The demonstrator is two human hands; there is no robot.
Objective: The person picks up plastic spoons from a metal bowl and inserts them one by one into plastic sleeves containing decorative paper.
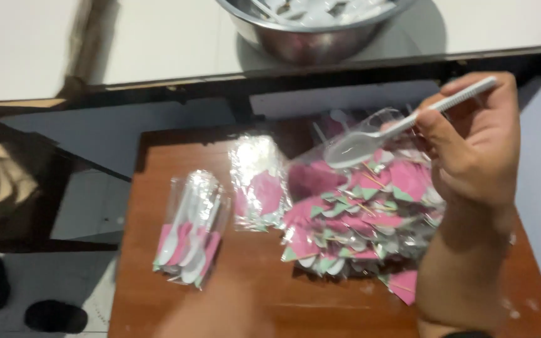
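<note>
1. Your right hand (471, 150) is closed on the ribbed handle of a white plastic spoon (402, 128). The thumb and fingers pinch the handle's far end, and the bowl points left and slightly down.

2. The spoon's bowl hangs just over a loose heap of clear cellophane sleeves holding pink and green paper napkins and wooden toothpicks (364, 219). Whether it touches the heap cannot be told.

3. Your left hand (214, 313) shows only as a blur at the lower edge; its grip, apart or together, cannot be told.

4. Handling, as a judgement: the spoon looks very light, thin and stiff, likely to snap if bent at the neck. Take it on the ribbed handle, where the ridges resist slipping; the smooth bowl would slide.

5. A filled clear sleeve with several white spoons and a pink napkin (190, 228) lies on the brown wooden counter (258, 275), well left of the heap. Another crinkled clear sleeve (257, 184) lies between them.

6. The cellophane looks soft, slick and noisy; pinch it at an edge.

7. A steel bowl (311, 31) stands on the white surface beyond.
</note>
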